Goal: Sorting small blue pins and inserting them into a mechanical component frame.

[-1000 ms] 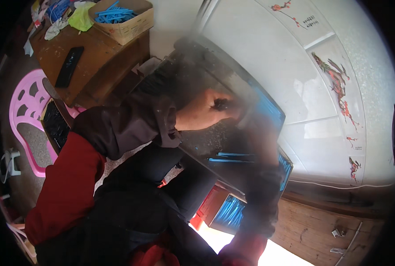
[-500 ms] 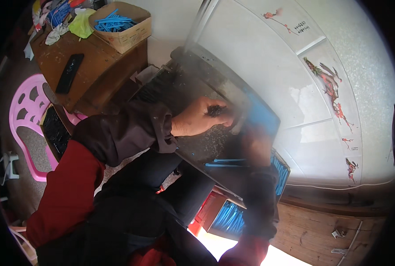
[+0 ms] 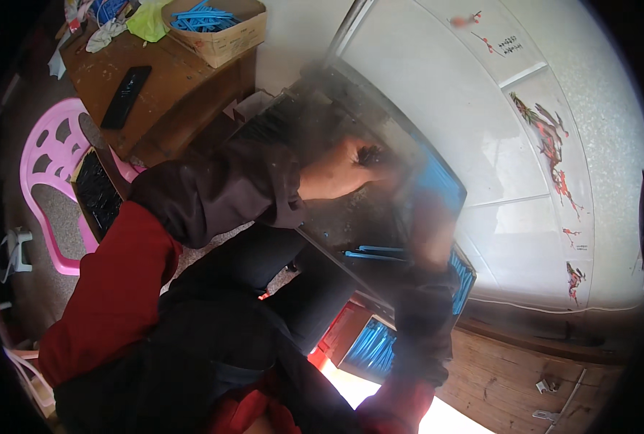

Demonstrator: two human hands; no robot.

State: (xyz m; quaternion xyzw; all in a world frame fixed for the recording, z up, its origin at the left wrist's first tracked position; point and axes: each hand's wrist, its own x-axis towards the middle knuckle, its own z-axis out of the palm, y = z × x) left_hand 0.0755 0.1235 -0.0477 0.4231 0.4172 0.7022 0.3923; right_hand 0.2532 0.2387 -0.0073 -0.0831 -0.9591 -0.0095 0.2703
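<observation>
My left hand (image 3: pixel 336 170) is closed over the dark worktop (image 3: pixel 344 217), with a bundle of thin black pieces (image 3: pixel 370 155) poking out of the fist. Their exact kind cannot be made out. Close by on the right, my right hand (image 3: pixel 435 224) is smeared by motion, and its fingers do not show clearly. Near that hand is a pile of blue sticks (image 3: pixel 438 177) at the worktop's far right edge. A couple of loose blue sticks (image 3: pixel 376 252) lie on the worktop, left of my right wrist.
Beyond the worktop stands a white panel (image 3: pixel 438 94). A carton (image 3: pixel 228 49) of blue sticks and a black bar-shaped object (image 3: pixel 126 98) rest on a brown table (image 3: pixel 170 94). A pink chair (image 3: pixel 36 173) holds a box of black pieces (image 3: pixel 96 189). Another box of blue sticks (image 3: pixel 371 347) sits below.
The view has shifted slightly, moving the surroundings in the picture. My left hand stays closed on the black bundle, and my right hand is blurred in both frames.
</observation>
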